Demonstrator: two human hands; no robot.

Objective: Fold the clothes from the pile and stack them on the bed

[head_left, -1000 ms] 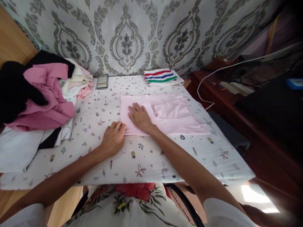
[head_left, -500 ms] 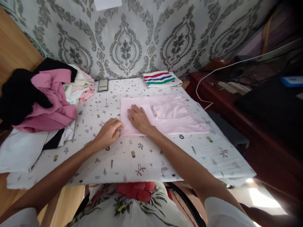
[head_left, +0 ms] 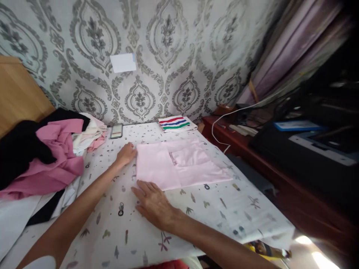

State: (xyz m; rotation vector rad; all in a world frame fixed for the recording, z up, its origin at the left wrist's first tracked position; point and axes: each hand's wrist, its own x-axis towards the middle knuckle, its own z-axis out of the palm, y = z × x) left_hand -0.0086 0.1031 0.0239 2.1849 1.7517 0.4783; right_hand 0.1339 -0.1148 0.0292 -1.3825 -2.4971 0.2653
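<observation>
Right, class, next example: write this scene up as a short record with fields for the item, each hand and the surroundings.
Main item: pale pink cloth, folded, wrinkled toward the right
Left hand: at its far left corner; grip unclear
Right hand: at its near left corner, fingers spread
Surface: white patterned sheet
Left side: heaped clothes
Back: striped cloth

Pale pink garment (head_left: 155, 164), red-blue-green striped cloth (head_left: 174, 123), grey damask-patterned wall (head_left: 153, 84)

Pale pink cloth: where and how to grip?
Likely pinch its two left corners from the left: the cloth lies flat, its left edge straight, with the left hand by the far corner, the right hand by the near one.
</observation>
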